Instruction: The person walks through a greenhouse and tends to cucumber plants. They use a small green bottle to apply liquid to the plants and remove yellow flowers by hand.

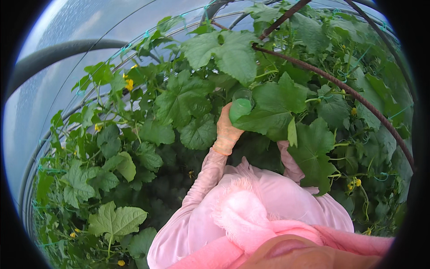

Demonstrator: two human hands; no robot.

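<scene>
My left hand (pixel 227 129), in an orange-tinted knit glove, is closed around a clear cup (pixel 241 105) with green liquid or green contents in it. The cup is held up among broad green leaves in front of my chest. One large lobed leaf (pixel 273 109) overlaps the cup's right side. My right hand is out of sight behind the foliage; only the pink right sleeve (pixel 289 159) shows below a hanging leaf (pixel 314 153). Whether that hand holds anything is hidden.
A rusty metal rod (pixel 346 88) slants across the upper right. Dark hoop tubing (pixel 67 50) and plastic film (pixel 111 20) arch over the left. Teal ties (pixel 124 47) fasten vines to wires. Yellow flowers (pixel 129 84) dot the dense vines around me.
</scene>
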